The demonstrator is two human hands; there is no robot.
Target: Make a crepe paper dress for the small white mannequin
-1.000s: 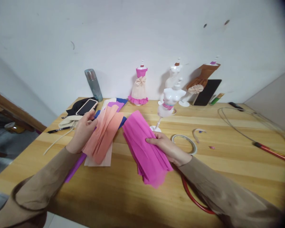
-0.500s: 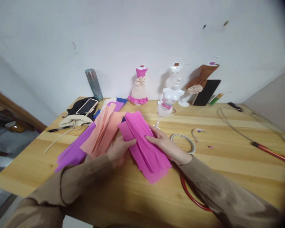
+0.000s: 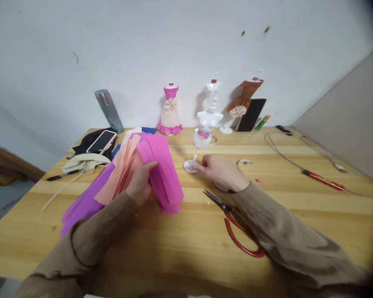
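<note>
My left hand (image 3: 140, 182) is closed on a folded bundle of magenta crepe paper (image 3: 164, 174), thumb on top. Under and left of it lie peach crepe paper (image 3: 119, 169) and purple crepe paper (image 3: 87, 207). My right hand (image 3: 222, 170) is curled, its thumb and fingertips at the round base of a small white dress form (image 3: 209, 120). The form stands upright with pink and blue bands at its waist. Whether those fingers hold anything is hidden. Scissors (image 3: 225, 208) with red handles lie beside my right wrist, partly under the sleeve.
Along the wall stand a form in a pink and cream dress (image 3: 170, 111), a bare form (image 3: 211, 89), a form in brown (image 3: 248, 91) and a bottle (image 3: 108, 109). A phone (image 3: 101, 142) lies left; a red-handled cable tool (image 3: 323, 180) lies right.
My right hand has let go of the magenta crepe paper and moved to the white form's base. My left hand keeps the paper, now further left. The scissors have come into fuller view.
</note>
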